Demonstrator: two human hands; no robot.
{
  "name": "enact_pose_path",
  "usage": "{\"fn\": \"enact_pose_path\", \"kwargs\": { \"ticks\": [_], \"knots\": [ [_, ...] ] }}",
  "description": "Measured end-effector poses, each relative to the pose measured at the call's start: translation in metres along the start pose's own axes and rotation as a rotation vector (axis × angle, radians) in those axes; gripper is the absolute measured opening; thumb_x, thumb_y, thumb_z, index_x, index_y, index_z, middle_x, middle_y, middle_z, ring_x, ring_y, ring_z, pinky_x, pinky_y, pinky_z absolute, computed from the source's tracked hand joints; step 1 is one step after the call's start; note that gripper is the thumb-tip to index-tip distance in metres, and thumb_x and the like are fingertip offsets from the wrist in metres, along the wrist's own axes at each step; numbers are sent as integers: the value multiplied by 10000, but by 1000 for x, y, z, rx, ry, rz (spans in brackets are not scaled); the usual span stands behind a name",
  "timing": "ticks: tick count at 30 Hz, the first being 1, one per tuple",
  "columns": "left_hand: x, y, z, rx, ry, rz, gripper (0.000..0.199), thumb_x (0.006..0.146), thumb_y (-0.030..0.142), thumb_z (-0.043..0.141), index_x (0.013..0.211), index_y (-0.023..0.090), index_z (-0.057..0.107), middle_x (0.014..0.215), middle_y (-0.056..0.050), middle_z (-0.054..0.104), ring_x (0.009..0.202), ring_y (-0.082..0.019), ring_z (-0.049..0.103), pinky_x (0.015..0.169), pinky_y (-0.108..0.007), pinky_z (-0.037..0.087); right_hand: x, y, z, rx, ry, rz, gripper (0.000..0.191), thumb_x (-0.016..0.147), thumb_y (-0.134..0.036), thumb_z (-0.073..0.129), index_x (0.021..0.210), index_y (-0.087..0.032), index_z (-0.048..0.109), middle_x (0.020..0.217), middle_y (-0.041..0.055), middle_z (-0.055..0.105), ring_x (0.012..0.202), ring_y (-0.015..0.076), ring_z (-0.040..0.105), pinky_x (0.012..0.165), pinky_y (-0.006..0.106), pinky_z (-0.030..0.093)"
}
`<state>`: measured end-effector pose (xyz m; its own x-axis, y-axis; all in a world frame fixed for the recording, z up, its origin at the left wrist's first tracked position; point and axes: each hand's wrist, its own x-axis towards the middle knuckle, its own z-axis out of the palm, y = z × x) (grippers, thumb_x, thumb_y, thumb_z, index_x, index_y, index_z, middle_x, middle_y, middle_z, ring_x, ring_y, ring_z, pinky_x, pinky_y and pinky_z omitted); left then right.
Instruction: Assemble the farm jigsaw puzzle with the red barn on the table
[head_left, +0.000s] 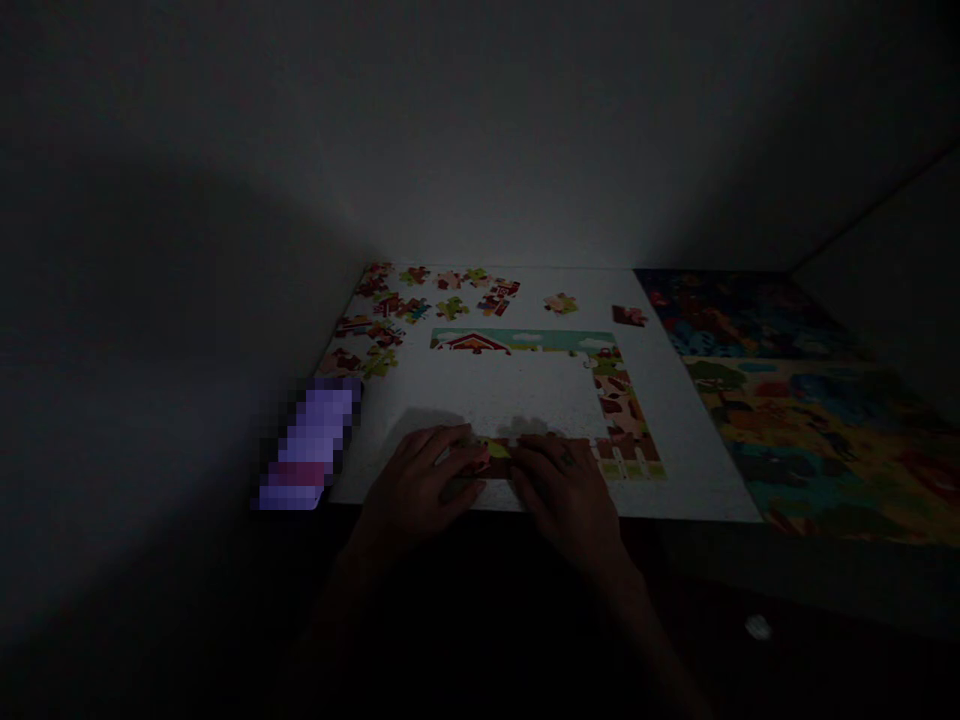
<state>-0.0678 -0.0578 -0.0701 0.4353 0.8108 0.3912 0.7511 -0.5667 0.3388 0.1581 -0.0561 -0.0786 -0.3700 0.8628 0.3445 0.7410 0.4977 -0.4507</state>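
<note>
Top border point(555, 341), right border point(622, 412) joined; left side open; loose pieces point(451, 307) unplaced. Left hand point(416, 485), right hand point(574, 490) curl over bottom strip point(499, 466); can't tell if pinching.

The partly joined farm-scene puzzle point(628, 410) lies flat beneath both hands point(491, 485).

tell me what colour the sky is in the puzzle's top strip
The sky is pale blue-green, clearest in the head view.
</note>
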Motion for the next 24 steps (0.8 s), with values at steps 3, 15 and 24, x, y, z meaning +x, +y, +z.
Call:
{"fn": "enact_pose_path", "kwargs": {
  "ticks": [3,15,24],
  "knots": [
    [2,0,1,17,-42,15,362,942,370,553,1288,273,590,1336,-65,598,1207,-243,547,1011,-435,464,0,1,0,0,2,-2,259,956,-297,512,1159,-277,672,1180,84,672,1111,308,561,968,531,434],
    [8,8,-2,28,-123,-52,362,978,379,505,1310,247,560,1339,-68,584,1220,-243,514,1042,-442,401,2,-1,-3,3,5,-18,219,956,-284,537,1116,-229,676,1176,90,673,1070,284,574,946,486,439],
    [9,12,2,69,-58,-63,290,1011,351,439,1211,234,613,1265,-47,625,1167,-215,546,1005,-412,426,3,-1,-1,-7,45,-56,171,941,-254,564,1051,-214,688,1124,79,688,1044,262,588,934,433,449]
  ]
}}
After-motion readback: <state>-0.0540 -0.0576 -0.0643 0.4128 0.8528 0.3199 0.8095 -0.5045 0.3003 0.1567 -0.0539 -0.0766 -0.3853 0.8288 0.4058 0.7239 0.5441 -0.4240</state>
